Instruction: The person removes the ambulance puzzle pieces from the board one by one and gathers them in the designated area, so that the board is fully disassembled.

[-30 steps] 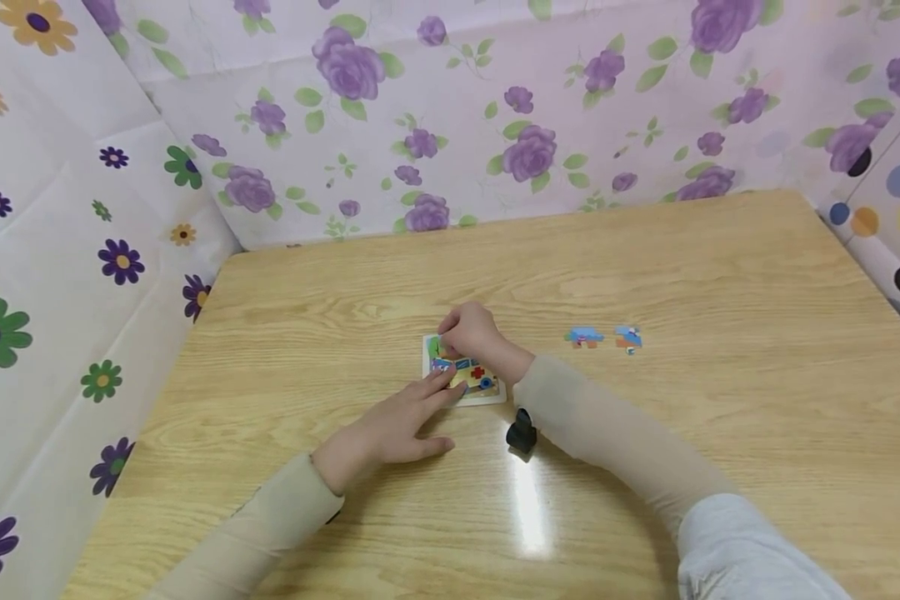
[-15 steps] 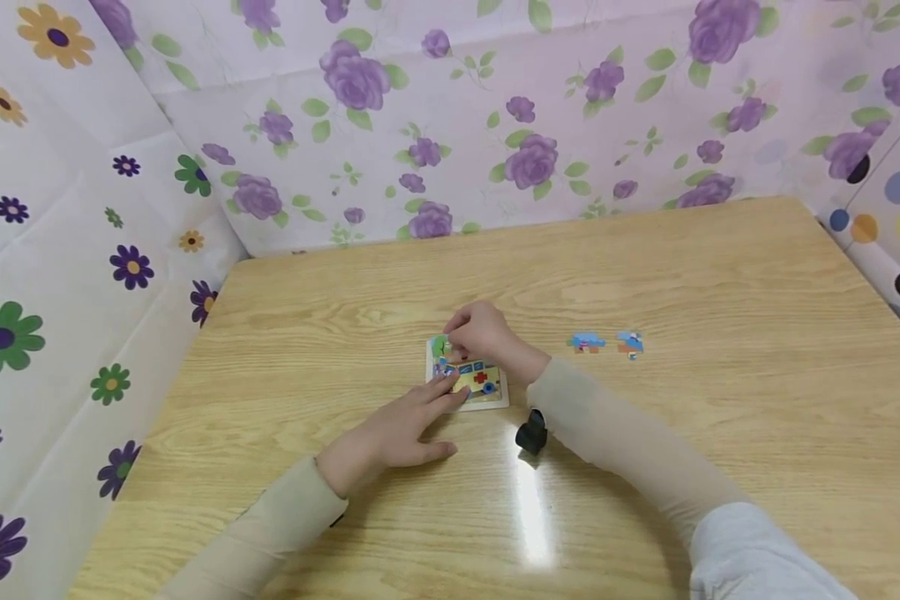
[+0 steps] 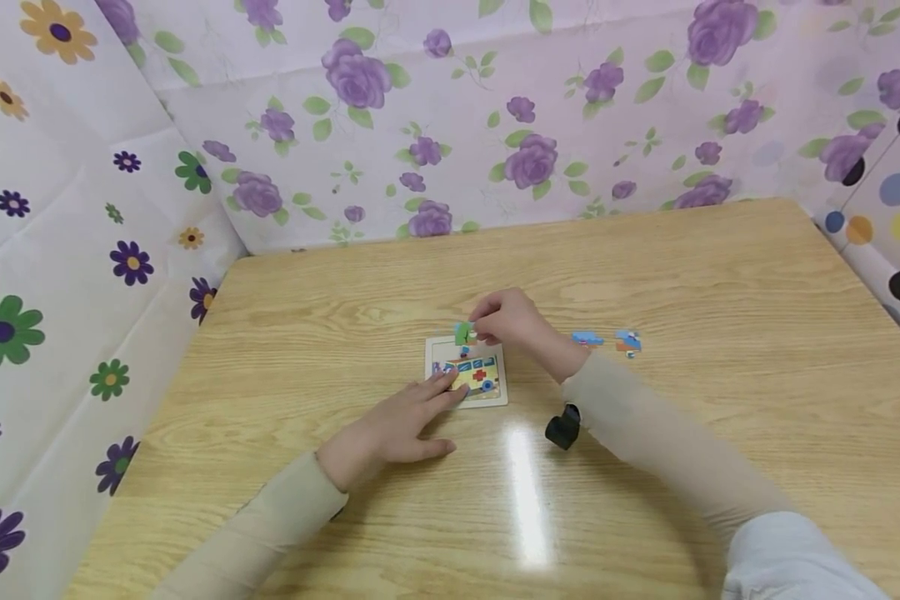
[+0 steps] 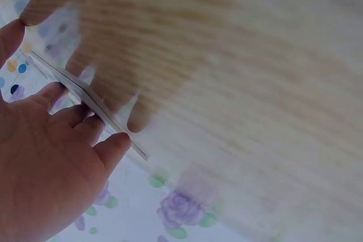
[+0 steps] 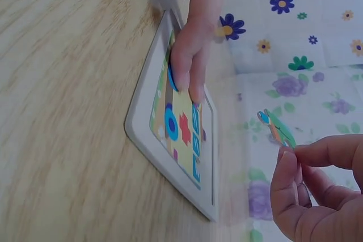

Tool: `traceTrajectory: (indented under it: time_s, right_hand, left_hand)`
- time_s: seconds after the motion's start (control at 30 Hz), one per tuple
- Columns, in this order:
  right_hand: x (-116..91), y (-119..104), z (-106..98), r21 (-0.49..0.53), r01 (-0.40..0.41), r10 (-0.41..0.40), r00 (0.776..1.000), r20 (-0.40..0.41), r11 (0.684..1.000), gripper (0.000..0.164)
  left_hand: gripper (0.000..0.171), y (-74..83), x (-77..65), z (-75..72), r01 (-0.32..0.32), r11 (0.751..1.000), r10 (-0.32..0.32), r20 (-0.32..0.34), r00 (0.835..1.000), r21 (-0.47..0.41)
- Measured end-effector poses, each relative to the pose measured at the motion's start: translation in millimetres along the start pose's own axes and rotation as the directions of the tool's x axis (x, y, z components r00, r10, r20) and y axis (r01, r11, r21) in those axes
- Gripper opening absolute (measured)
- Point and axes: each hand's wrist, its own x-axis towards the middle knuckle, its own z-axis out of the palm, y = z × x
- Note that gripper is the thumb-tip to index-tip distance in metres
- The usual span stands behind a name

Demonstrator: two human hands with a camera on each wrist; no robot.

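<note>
A white-rimmed puzzle board [image 3: 503,392] lies on the table, its lower part filled by a picture of a yellow ambulance [image 3: 470,377] with a red cross. My left hand [image 3: 397,427] rests on the board with fingers spread and fairly straight; in the right wrist view, two fingers press on the ambulance picture. Above the board's far edge, my right hand [image 3: 516,318] pinches a green jigsaw piece [image 3: 464,334] between thumb and forefinger. The right wrist view shows this piece [image 5: 282,131] held clear of the board [image 5: 139,111]. A bare strip shows along the board's upper part.
Two loose jigsaw pieces, one mostly blue [image 3: 587,338] and one blue and orange [image 3: 628,340], lie right of the board. A black wrist camera [image 3: 563,427] sits under the right sleeve. Flower-patterned cloth [image 3: 435,125] hangs behind the wooden table [image 3: 690,283].
My right hand has lifted the green jigsaw piece from the board's upper left and moved it right and away. The left hand has stayed on the board.
</note>
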Motion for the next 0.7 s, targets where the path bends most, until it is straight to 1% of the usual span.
traceTrajectory:
  time_s: [0.17, 0.3, 0.5, 0.7]
  right_hand:
    - [-9.2, -0.3, -13.8, 0.007, -0.001, 0.001, 1.000, -0.008, 1.000, 0.018]
    - [-14.3, 1.8, -25.2, -0.011, -0.003, 0.003, 1.000, -0.022, 1.000, 0.019]
    - [-16.2, 13.1, -41.4, -0.004, -0.015, 0.015, 0.999, -0.048, 1.000, 0.019]
    - [-15.9, 25.2, -51.6, -0.003, -0.054, 0.054, 0.997, -0.051, 0.999, 0.020]
  left_hand:
    - [0.075, 0.5, -0.5, -2.6, 0.004, 1.000, -0.004, 0.016, 1.000, 0.015]
    - [0.076, 0.2, -0.1, -3.1, 0.008, 1.000, -0.009, 0.019, 1.000, 0.020]
    - [0.076, 0.4, 0.9, -3.5, 0.018, 1.000, -0.018, 0.024, 1.000, 0.025]
    - [0.075, 0.8, -0.1, -3.4, 0.015, 1.000, -0.016, 0.025, 1.000, 0.015]
